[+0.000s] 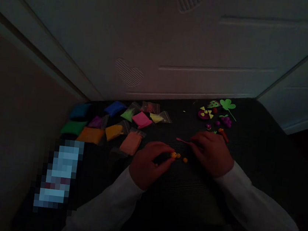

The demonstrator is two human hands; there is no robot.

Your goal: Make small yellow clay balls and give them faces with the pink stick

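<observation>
My left hand (149,165) pinches a small yellow clay ball (173,155) with dark dots between thumb and fingertips, low over the dark table. Touching or just right of it is a smaller yellow piece (178,155). Another yellow-orange clay ball (185,160) lies on the table between the hands. A thin pink modelling tool (182,140) is gripped in my right hand (212,153), its flat tip pointing left above the yellow pieces. The rest of the tool is hidden by the fingers.
Several bags of coloured clay, among them a pink one (141,119) and an orange one (90,135), lie at the left. Finished clay shapes, including a green clover (228,104) and purple grapes (226,121), lie back right. A pixelated bright screen (61,173) is front left. A white panel (191,79) stands behind.
</observation>
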